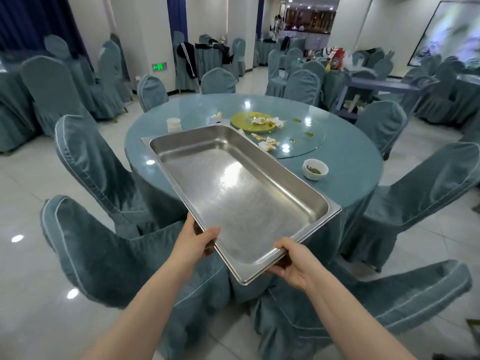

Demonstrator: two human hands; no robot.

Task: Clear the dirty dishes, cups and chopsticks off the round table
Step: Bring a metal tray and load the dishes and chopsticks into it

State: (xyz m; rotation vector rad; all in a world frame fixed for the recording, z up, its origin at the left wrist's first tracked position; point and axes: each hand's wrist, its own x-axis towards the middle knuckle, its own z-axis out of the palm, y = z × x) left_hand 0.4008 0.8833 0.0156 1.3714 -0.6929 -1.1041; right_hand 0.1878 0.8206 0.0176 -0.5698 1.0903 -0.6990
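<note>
I hold an empty steel tray (228,183) over the near edge of the round table (350,175). My left hand (197,237) grips the tray's near left rim, thumb on top. My right hand (293,263) grips the near right corner. On the table's blue cloth stands a white bowl (315,169) with green scraps. A yellow-green plate (249,122) with crumpled napkins lies on the glass turntable (309,141). More dirty napkins (267,142) lie beside it. A stack of small white dishes (173,124) stands at the far left of the table.
Blue-covered chairs ring the table, two close in front of me (109,255) (389,297) and one at the left (98,162). A grey service cart (376,89) stands behind the table at the right. Other covered tables and chairs fill the hall.
</note>
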